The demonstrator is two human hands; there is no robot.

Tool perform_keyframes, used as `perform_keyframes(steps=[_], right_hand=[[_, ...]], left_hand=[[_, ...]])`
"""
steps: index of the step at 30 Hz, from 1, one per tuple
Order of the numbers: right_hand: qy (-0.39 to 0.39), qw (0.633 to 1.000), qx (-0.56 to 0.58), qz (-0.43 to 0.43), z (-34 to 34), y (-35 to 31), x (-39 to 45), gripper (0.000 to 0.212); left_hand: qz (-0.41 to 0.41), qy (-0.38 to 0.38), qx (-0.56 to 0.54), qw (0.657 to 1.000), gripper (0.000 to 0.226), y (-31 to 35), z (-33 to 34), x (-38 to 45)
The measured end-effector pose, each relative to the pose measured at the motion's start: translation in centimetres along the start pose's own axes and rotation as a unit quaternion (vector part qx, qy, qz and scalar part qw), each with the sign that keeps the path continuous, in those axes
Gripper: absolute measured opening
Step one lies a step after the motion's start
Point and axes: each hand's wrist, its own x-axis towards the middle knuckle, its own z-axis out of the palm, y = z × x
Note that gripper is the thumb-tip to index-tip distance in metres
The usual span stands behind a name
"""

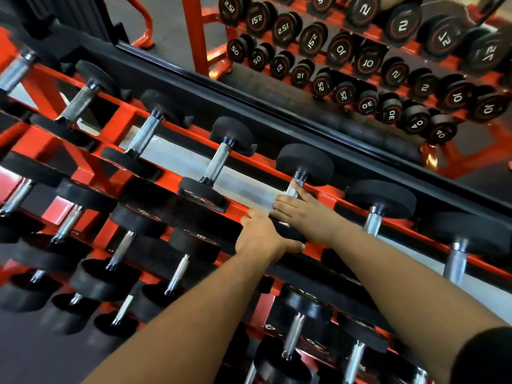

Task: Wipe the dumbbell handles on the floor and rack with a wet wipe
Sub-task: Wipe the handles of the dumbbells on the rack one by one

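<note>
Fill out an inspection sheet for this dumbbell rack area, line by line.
Surface: orange rack, several tiers, tilted in view.
Job's things: dumbbell on the top tier being worked; a wet wipe cannot be made out.
Clutter: nothing seen.
Hands: right hand wraps that dumbbell's handle; left hand grips its near black head.
Cables: nothing seen.
Surroundings: mirror behind the rack reflects numbered dumbbell ends; neighbouring dumbbells fill the tiers, chrome handles bare.

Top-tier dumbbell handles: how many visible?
7 handles along the top tier, left to right: first, second, third, fourth, fifth under the right hand, sixth, seventh. More may sit off-frame.
</note>
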Motion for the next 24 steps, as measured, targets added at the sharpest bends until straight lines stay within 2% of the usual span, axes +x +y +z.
perform_keyframes(steps=[3, 5, 7, 9, 11, 12, 13, 16, 18, 20, 22, 24], right_hand=[[-0.095, 0.995, 0.015, -0.007, -2.5, 0.3, 3.5, 0.030], [-0.107, 0.994, 0.008, -0.008, -3.1, 0.5, 3.7, 0.031], [-0.078, 0.997, 0.016, -0.001, -2.0, 0.6, 1.9, 0.040], [-0.039, 0.999, 0.030, 0.007, -0.5, 0.7, -0.4, 0.061], [-0.060, 0.998, 0.027, 0.024, 0.3, 0.6, -1.6, 0.080], [-0.079, 0.996, 0.023, 0.027, 0.3, 0.5, -1.3, 0.081], [-0.088, 0.996, 0.017, 0.025, 0.0, 0.4, -0.6, 0.075], [-0.095, 0.995, 0.030, 0.024, -2.4, 0.3, 2.7, 0.038], [-0.106, 0.994, 0.022, 0.016, -2.7, 0.6, 3.6, 0.028], [-0.065, 0.998, 0.016, 0.001, -1.3, 0.9, 2.3, 0.035], [-0.013, 1.000, 0.011, -0.009, 0.5, 1.4, -0.2, 0.054], [-0.001, 1.000, 0.002, -0.009, 1.3, 2.1, -1.9, 0.064]], left_hand=[[0.000, 0.013, 0.014, 1.000, 0.111, 0.2, 0.1, -0.4], [-0.002, 0.021, 0.016, 1.000, 0.110, 0.5, 0.1, -0.6], [-0.008, 0.023, 0.018, 1.000, 0.112, 0.7, 0.0, -0.7], [-0.014, 0.023, 0.017, 0.999, 0.114, 0.8, 0.0, -0.7], [-0.017, 0.025, 0.020, 0.999, 0.116, 0.9, 0.1, -0.7], [-0.019, 0.026, 0.023, 0.999, 0.117, 0.9, 0.0, -0.7], [-0.020, 0.025, 0.024, 0.999, 0.117, 0.9, 0.0, -0.6], [-0.024, 0.024, 0.022, 0.999, 0.115, 0.9, 0.0, -0.7], [-0.020, 0.025, 0.023, 0.999, 0.114, 0.9, 0.0, -0.7], [-0.018, 0.024, 0.025, 0.999, 0.117, 0.8, 0.0, -0.6], [-0.019, 0.024, 0.025, 0.999, 0.120, 0.6, 0.1, -0.4], [-0.020, 0.027, 0.027, 0.999, 0.122, 0.5, 0.3, -0.1]])
